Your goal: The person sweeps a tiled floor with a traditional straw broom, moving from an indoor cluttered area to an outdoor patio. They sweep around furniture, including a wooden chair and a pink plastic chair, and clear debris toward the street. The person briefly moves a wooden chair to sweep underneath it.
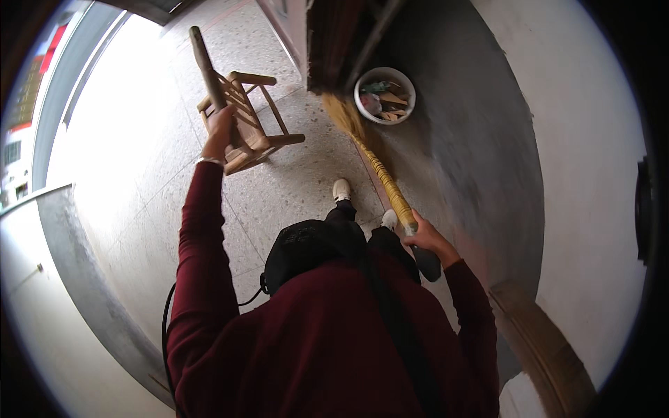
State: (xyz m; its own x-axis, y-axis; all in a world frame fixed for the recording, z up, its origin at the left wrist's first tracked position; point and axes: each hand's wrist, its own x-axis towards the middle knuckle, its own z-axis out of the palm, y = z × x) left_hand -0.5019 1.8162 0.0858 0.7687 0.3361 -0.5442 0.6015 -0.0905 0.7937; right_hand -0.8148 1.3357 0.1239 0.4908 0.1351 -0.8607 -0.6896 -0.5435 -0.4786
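My left hand (pixel 219 131), arm stretched forward, is closed around a thick wooden bar of a small wooden chair (pixel 261 143). The chair has slats and round legs; whether its feet touch the floor I cannot tell. My right hand (pixel 431 239) grips a broom (pixel 385 175) near the dark end of its handle, which is wrapped in yellow. The broom slants forward, and its straw-coloured bristles (pixel 339 115) are down by the floor, left of a round white bucket (pixel 385 96). Inside the bucket lie cardboard-like scraps and a green piece of rubbish.
Speckled floor tiles (pixel 293 184) spread around my feet. A dark piece of furniture (pixel 341 49) stands ahead, beside the bucket. A grey-and-white wall (pixel 481 125) rises on the right, with a brown cardboard piece (pixel 540 341) near it. Bright light comes from an opening at the left.
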